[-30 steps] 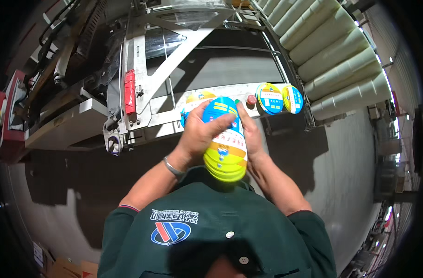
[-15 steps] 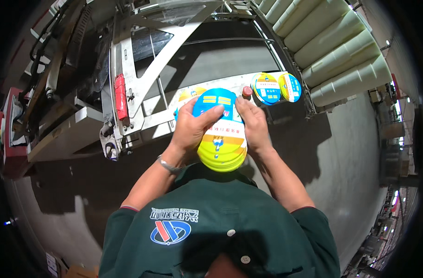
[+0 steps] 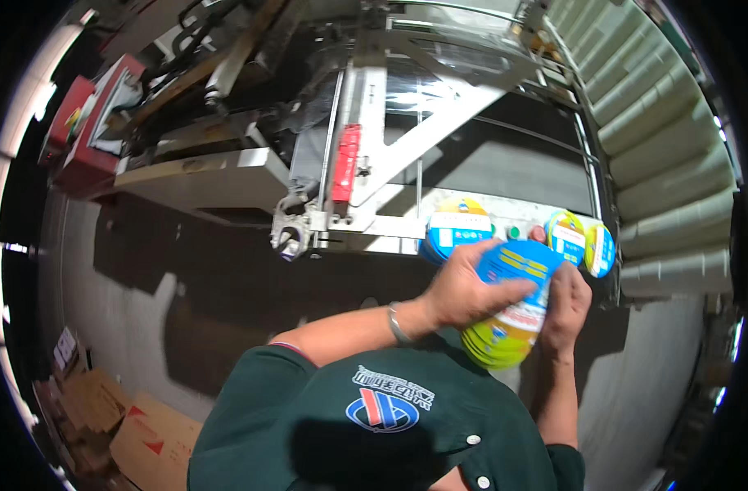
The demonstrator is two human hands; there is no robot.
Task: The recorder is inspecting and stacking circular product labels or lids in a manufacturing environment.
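Observation:
A stack of rounded printed cards [image 3: 515,286], blue, white and yellow-green, is held tilted in front of my chest. My left hand [image 3: 464,290] grips its left side, with the thumb lying across the top card. On the opposite edge, my right hand [image 3: 567,307] is closed round the stack, slightly blurred, its fingertips partly hidden. Just beyond my hands, a similar stack of printed cards [image 3: 461,231] rests on a white machine ledge [image 3: 400,226]. Two more such stacks, one upright-looking [image 3: 567,239] and one at the ledge's right end [image 3: 601,250], sit farther right.
A green button [image 3: 514,232] and a red knob [image 3: 538,233] are on the ledge between the stacks. A white diagonal frame [image 3: 439,123] with a red-wrapped part [image 3: 347,164] rises on the left. Pale ribbed rollers [image 3: 664,139] line the right. Cardboard boxes [image 3: 157,438] lie lower left.
The view has turned, so the machine appears farther right. Both hands still hold the stack, now farther right in the picture and lower. The stack behind my left hand is more visible.

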